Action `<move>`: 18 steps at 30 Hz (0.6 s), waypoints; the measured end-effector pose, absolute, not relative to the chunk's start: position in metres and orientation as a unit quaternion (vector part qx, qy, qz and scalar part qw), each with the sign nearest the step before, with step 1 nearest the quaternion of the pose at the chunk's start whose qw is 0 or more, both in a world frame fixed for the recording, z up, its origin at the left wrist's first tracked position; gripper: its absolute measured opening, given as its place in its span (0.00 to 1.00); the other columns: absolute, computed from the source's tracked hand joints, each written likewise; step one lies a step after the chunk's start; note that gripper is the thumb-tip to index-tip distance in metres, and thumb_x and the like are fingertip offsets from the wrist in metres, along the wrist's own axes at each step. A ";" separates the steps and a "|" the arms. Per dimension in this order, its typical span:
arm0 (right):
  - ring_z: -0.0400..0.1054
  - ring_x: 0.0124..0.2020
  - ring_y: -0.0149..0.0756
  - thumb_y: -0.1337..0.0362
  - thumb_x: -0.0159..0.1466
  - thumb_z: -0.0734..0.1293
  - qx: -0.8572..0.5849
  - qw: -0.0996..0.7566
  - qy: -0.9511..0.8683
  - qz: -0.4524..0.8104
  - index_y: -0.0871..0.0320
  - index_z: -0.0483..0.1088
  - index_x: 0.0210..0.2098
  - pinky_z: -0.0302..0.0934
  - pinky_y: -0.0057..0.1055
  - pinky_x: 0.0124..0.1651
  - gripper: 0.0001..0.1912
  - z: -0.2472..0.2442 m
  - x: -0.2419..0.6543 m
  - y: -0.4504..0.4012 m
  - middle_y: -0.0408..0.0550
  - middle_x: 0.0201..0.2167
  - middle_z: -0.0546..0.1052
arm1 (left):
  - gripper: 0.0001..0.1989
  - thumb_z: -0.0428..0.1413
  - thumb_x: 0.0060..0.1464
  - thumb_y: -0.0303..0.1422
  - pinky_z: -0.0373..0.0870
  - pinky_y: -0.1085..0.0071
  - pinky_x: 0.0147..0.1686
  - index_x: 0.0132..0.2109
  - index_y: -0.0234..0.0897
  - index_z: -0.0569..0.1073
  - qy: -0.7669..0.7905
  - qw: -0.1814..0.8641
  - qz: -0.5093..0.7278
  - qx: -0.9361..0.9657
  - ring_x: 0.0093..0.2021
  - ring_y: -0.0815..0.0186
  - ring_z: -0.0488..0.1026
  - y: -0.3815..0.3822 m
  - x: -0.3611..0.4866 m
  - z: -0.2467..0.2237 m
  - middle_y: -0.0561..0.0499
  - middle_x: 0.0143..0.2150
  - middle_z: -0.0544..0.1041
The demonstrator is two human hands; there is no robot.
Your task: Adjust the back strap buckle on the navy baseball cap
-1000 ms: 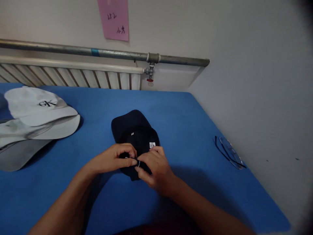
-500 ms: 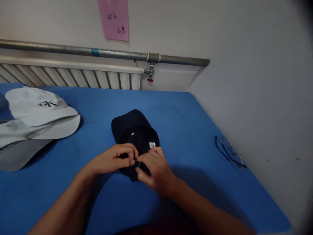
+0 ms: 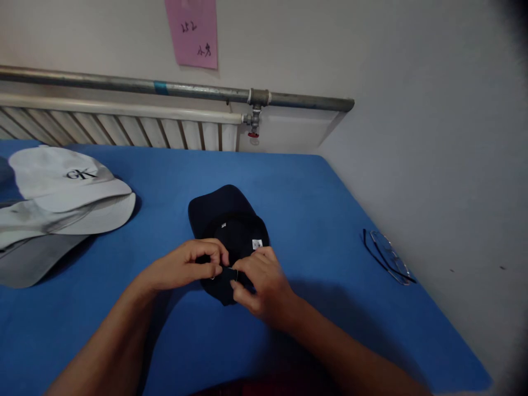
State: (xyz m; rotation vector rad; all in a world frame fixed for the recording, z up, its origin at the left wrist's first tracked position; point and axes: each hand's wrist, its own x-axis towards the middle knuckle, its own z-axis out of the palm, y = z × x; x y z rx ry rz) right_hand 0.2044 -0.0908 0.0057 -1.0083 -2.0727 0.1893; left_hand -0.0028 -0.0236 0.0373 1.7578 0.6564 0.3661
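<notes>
A dark navy baseball cap (image 3: 220, 206) lies on the blue surface with its inside facing up and its brim pointing away from me. Small white labels show inside it. At its near edge, my left hand (image 3: 187, 264) pinches the dark back strap between thumb and fingers. My right hand (image 3: 262, 283) grips the strap's other side, where a thin metal buckle (image 3: 236, 275) shows by the fingertips. A short stretch of strap (image 3: 226, 275) spans the gap between the two hands. Fingers partly cover the strap's ends.
White and grey caps (image 3: 74, 181) are stacked at the left. Eyeglasses (image 3: 390, 257) rest near the right edge of the blue surface (image 3: 313, 209). Behind it are a radiator (image 3: 165, 132), a pipe with a red-handled valve (image 3: 253, 132), and a pink note (image 3: 192, 33) on the wall.
My left hand has shifted slightly left, away from the right hand, and more of the strap shows between them. The right hand and the cap have barely moved.
</notes>
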 end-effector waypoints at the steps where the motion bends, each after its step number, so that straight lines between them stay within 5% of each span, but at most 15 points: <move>1: 0.64 0.28 0.34 0.67 0.60 0.62 -0.401 0.401 -0.820 0.076 0.59 0.69 0.34 0.55 0.36 0.41 0.04 0.005 0.205 -0.091 0.44 0.26 0.74 | 0.10 0.55 0.57 0.32 0.63 0.73 0.37 0.29 0.33 0.69 0.280 0.579 0.157 0.750 0.37 0.69 0.67 -0.023 -0.003 0.038 0.50 0.42 0.72; 12: 0.64 0.28 0.33 0.66 0.60 0.62 -0.420 0.385 -0.815 0.104 0.58 0.69 0.33 0.55 0.36 0.41 0.04 0.006 0.206 -0.091 0.43 0.25 0.74 | 0.08 0.54 0.57 0.29 0.65 0.73 0.38 0.28 0.33 0.69 0.291 0.578 0.172 0.742 0.38 0.69 0.68 -0.023 -0.006 0.042 0.50 0.42 0.72; 18: 0.64 0.27 0.33 0.66 0.60 0.63 -0.426 0.392 -0.809 0.105 0.58 0.69 0.33 0.56 0.36 0.40 0.04 0.006 0.208 -0.090 0.43 0.25 0.74 | 0.09 0.54 0.60 0.36 0.65 0.72 0.39 0.35 0.35 0.72 0.324 0.602 0.175 0.709 0.41 0.67 0.69 -0.020 -0.012 0.040 0.49 0.44 0.73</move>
